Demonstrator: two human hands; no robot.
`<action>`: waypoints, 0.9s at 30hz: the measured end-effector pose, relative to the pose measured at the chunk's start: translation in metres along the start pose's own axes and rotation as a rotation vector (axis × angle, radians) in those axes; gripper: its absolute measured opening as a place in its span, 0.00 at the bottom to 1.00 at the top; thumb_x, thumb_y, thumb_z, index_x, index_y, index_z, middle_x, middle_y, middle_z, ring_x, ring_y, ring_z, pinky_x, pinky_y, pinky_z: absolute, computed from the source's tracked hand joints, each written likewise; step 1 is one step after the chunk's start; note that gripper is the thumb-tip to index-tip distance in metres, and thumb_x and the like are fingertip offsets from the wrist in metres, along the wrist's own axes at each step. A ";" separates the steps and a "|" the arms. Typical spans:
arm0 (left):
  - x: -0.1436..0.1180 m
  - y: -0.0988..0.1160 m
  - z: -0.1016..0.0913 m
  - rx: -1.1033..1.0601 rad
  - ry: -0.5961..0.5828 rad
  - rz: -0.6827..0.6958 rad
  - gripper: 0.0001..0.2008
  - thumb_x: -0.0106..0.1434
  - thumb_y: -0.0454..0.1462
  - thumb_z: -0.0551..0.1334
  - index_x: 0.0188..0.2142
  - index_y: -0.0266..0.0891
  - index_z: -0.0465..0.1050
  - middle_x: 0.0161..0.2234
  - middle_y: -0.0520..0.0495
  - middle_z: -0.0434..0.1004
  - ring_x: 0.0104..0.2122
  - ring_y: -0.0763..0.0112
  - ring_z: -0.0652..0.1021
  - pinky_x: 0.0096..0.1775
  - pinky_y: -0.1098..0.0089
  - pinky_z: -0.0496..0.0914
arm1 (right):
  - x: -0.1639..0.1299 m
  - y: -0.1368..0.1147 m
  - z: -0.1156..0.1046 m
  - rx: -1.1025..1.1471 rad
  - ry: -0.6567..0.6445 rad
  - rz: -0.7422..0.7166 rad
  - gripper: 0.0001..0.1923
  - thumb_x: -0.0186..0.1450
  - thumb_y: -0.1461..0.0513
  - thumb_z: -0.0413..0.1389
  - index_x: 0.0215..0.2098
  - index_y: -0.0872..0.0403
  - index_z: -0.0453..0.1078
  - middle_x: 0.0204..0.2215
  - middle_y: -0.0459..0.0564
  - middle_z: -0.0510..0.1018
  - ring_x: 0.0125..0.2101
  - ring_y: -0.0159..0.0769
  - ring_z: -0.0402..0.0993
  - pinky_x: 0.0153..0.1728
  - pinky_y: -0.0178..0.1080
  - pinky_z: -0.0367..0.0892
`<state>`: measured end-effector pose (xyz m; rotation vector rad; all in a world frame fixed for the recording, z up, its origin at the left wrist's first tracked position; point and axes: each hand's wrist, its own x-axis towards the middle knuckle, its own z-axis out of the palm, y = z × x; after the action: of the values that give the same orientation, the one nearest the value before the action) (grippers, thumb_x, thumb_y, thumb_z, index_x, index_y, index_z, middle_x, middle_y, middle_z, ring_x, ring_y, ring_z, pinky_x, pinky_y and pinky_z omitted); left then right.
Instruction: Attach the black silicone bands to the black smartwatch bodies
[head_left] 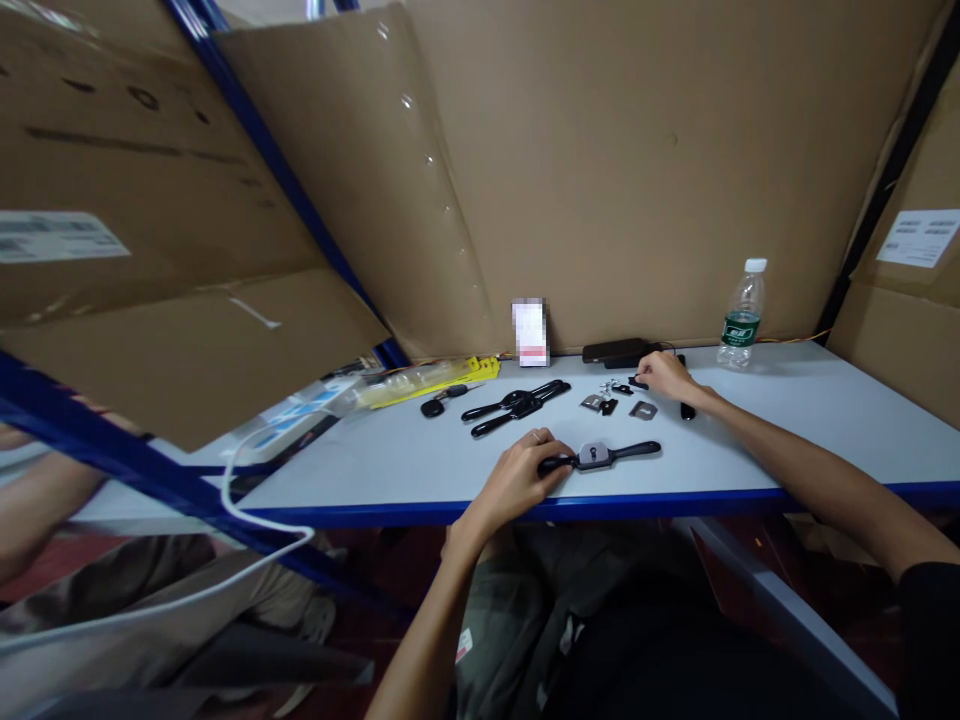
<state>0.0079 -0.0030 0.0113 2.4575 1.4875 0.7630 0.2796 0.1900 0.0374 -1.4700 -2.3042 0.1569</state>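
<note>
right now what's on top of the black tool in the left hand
A grey plate lies on the middle of the black tool, with a dark fastener on it. The plate hides what's beneath; the left hand covers part of one handle.

No wording legible. At three o'clock, on the clear bottle (748, 292), white characters across a green label (739, 332), too small to read. Between two and three, on the right-hand carton (892, 325), printed rows on a white label (918, 238), unreadable. Between nine and ten, on the left-hand carton (195, 330), a blurred white label (64, 238); at ten, smeared dark marks (142, 97). Toward two, near centre, an upright screen (530, 330), pixelated.
</note>
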 end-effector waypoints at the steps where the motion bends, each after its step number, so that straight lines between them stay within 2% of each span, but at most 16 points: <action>1: 0.000 0.000 0.000 0.000 -0.003 -0.001 0.10 0.68 0.38 0.61 0.46 0.42 0.79 0.42 0.44 0.76 0.44 0.61 0.76 0.48 0.63 0.70 | -0.004 -0.006 -0.002 0.064 0.016 -0.051 0.07 0.65 0.64 0.60 0.34 0.54 0.82 0.35 0.52 0.85 0.39 0.39 0.79 0.38 0.35 0.65; 3: 0.000 0.000 0.000 0.002 -0.008 -0.004 0.10 0.68 0.38 0.61 0.46 0.42 0.79 0.42 0.44 0.76 0.44 0.61 0.76 0.49 0.63 0.69 | -0.016 -0.023 -0.005 0.236 0.013 -0.180 0.08 0.65 0.65 0.59 0.34 0.55 0.82 0.33 0.50 0.85 0.35 0.36 0.78 0.37 0.35 0.65; 6: 0.001 0.000 0.000 -0.005 -0.008 -0.004 0.10 0.67 0.38 0.61 0.46 0.42 0.79 0.42 0.44 0.76 0.44 0.61 0.76 0.48 0.63 0.69 | -0.040 -0.052 -0.005 0.424 -0.121 -0.326 0.05 0.62 0.65 0.61 0.31 0.55 0.81 0.29 0.48 0.83 0.31 0.34 0.76 0.33 0.34 0.63; 8: 0.000 0.000 0.001 -0.009 -0.003 -0.002 0.10 0.67 0.37 0.62 0.46 0.42 0.79 0.41 0.44 0.76 0.44 0.61 0.76 0.48 0.64 0.69 | -0.056 -0.069 -0.004 0.462 -0.185 -0.364 0.04 0.60 0.65 0.63 0.30 0.55 0.81 0.26 0.46 0.82 0.29 0.32 0.74 0.31 0.34 0.62; 11: 0.000 0.000 0.001 -0.012 0.009 0.002 0.10 0.67 0.37 0.62 0.45 0.43 0.79 0.41 0.45 0.76 0.44 0.61 0.76 0.48 0.64 0.69 | -0.070 -0.085 -0.002 0.458 -0.231 -0.345 0.03 0.59 0.66 0.63 0.27 0.55 0.79 0.23 0.45 0.80 0.27 0.31 0.74 0.31 0.34 0.61; 16: 0.000 0.000 0.001 -0.002 0.012 -0.005 0.09 0.66 0.37 0.63 0.45 0.44 0.80 0.40 0.45 0.76 0.43 0.61 0.77 0.47 0.65 0.70 | -0.072 -0.089 0.001 0.453 -0.253 -0.308 0.02 0.58 0.67 0.64 0.27 0.56 0.79 0.23 0.45 0.79 0.27 0.31 0.74 0.30 0.33 0.62; 24: 0.001 0.003 -0.001 0.014 -0.012 -0.009 0.10 0.67 0.38 0.61 0.45 0.42 0.79 0.41 0.45 0.76 0.44 0.61 0.76 0.47 0.64 0.70 | -0.074 -0.089 0.009 0.461 -0.278 -0.357 0.04 0.59 0.68 0.64 0.27 0.55 0.79 0.23 0.45 0.80 0.27 0.31 0.75 0.31 0.33 0.63; 27: 0.000 0.002 -0.001 0.008 -0.004 -0.009 0.10 0.67 0.38 0.61 0.45 0.43 0.79 0.42 0.44 0.76 0.44 0.60 0.76 0.47 0.63 0.70 | -0.067 -0.084 0.005 0.428 -0.183 -0.354 0.07 0.64 0.64 0.60 0.30 0.54 0.80 0.22 0.45 0.80 0.26 0.31 0.74 0.31 0.33 0.63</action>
<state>0.0094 -0.0038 0.0130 2.4551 1.5018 0.7512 0.2309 0.0936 0.0402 -0.8555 -2.4314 0.6580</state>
